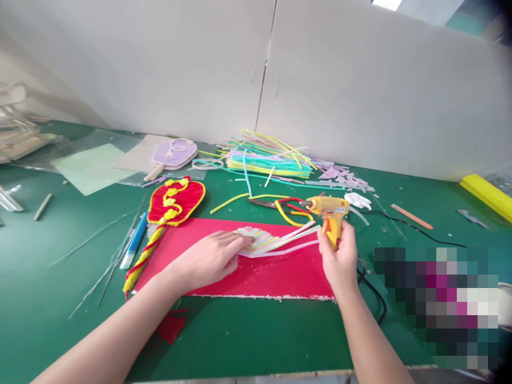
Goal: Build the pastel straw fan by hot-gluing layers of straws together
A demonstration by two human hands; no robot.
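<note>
Left hand (212, 258) presses flat on fanned pastel strips (267, 239) (atop a red sheet (280, 274)); right hand (340, 256) clamped round the glue gun (328, 212)

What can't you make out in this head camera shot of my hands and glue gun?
Head view, glue gun trigger: covered by the right hand.
Head view, left ends of the pastel strips: under the left hand.
Head view, table at right: masked by a pixelated block.
Head view, clear items at left edge: cut off, blurred.
</note>
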